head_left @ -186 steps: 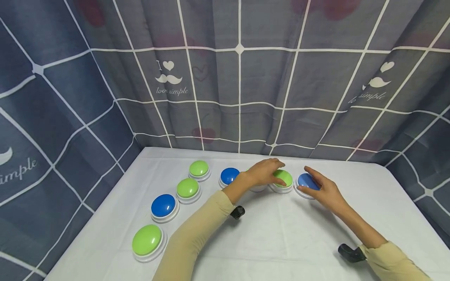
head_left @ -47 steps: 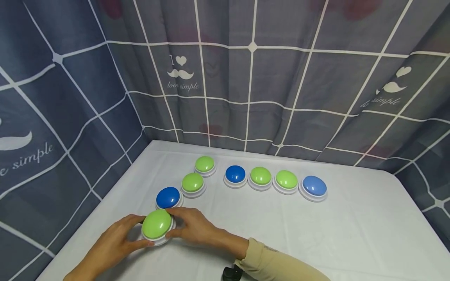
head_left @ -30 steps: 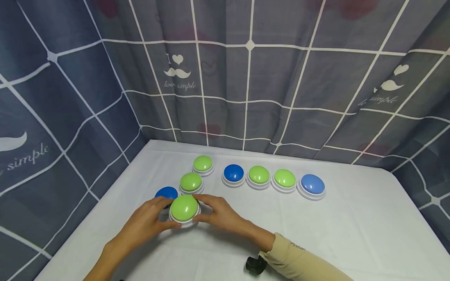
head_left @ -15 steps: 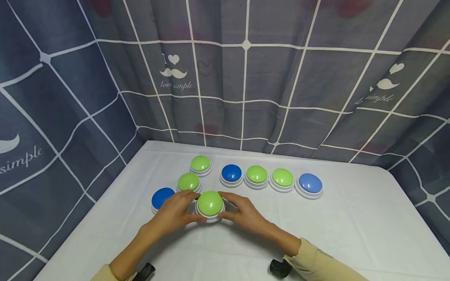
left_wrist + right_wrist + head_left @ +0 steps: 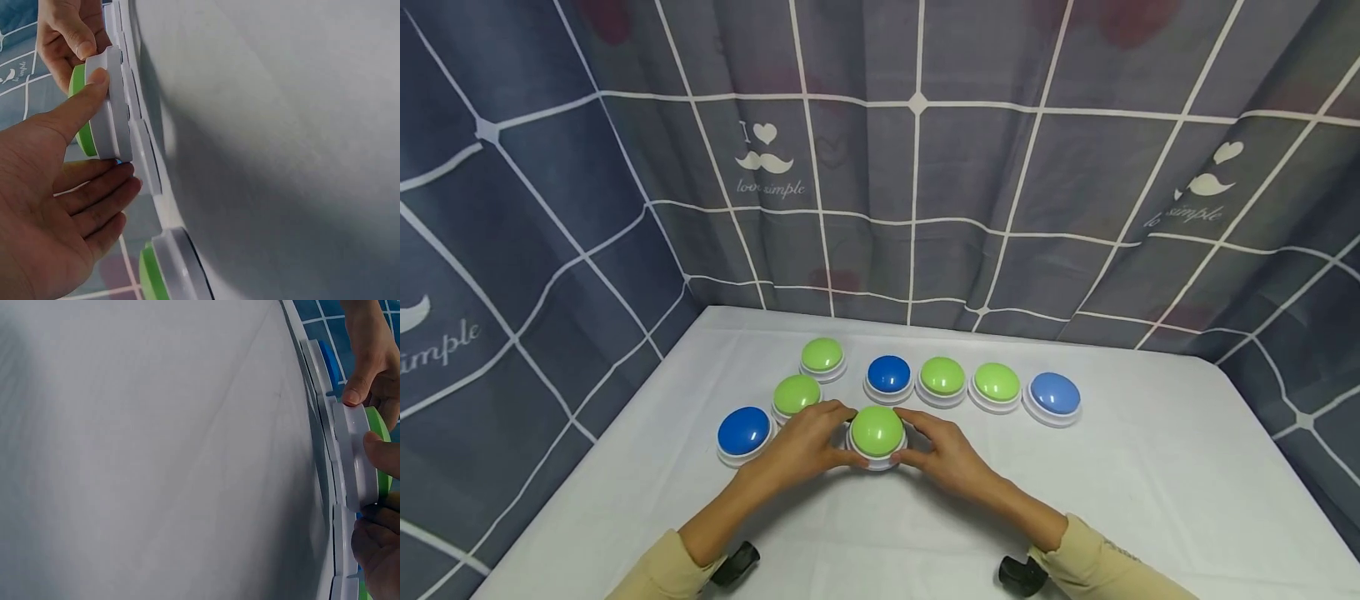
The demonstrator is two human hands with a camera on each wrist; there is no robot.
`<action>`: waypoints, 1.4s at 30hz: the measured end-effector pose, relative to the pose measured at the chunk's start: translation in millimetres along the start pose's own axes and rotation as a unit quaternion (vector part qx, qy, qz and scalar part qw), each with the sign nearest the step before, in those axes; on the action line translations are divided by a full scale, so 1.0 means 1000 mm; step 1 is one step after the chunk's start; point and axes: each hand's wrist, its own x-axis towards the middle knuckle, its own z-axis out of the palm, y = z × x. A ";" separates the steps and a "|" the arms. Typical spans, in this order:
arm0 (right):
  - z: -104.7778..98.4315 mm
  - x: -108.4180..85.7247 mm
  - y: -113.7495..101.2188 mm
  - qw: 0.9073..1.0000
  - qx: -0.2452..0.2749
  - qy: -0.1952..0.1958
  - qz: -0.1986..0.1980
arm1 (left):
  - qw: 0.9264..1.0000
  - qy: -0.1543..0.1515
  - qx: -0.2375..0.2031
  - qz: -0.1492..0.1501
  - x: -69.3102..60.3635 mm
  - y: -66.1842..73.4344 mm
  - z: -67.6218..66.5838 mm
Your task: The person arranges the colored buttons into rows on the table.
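A green dome push button point(image 5: 877, 431) with a white round base is held between both hands at the middle of the table. My left hand point(image 5: 801, 442) grips its left side, thumb in front and fingers behind. On the opposite side, my right hand point(image 5: 951, 454) pinches the base the same way. The left wrist view shows the left thumb pressed on the white rim point(image 5: 109, 119). Whether the base touches the cloth cannot be told. Just behind it stand a blue button point(image 5: 888, 374) and a green button point(image 5: 942, 376).
Rightward, the back row continues with a green button point(image 5: 997, 382) and a lighter blue one point(image 5: 1055, 393). A slanting line on the left has two green buttons and a blue button point(image 5: 743, 431). White cloth point(image 5: 1120, 492) covers the table; checked curtains point(image 5: 970, 167) enclose it.
Earlier, both hands were at the back row's right end. They then took the green button from the left line's front end and carried it right and slightly back to the middle.
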 end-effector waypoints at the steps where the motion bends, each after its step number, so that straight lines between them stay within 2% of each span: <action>1: -0.001 0.000 0.001 1.000 -0.001 -0.001 0.006 | 1.000 -0.002 -0.002 -0.001 0.002 0.000 0.001; 6: -0.003 0.001 0.004 1.000 -0.005 -0.004 0.024 | 1.000 -0.016 -0.017 -0.007 0.010 -0.001 0.007; 12: -0.004 0.007 0.007 0.999 -0.036 0.003 0.028 | 0.999 -0.015 -0.028 -0.010 0.017 -0.004 0.009; 20: 0.001 0.006 0.012 0.998 -0.051 0.005 0.021 | 0.999 -0.033 -0.040 -0.012 0.018 -0.006 0.014; 28: 0.001 0.008 0.011 0.998 -0.068 0.000 0.014 | 0.996 -0.061 -0.051 -0.027 0.020 -0.009 0.012; 35: 0.000 0.009 0.011 0.997 -0.069 -0.004 0.020 | 0.997 -0.059 -0.044 -0.035 0.019 -0.008 0.010; 42: 0.000 0.012 0.008 0.997 -0.073 0.001 0.020 | 0.996 -0.046 -0.037 -0.073 0.012 -0.004 0.003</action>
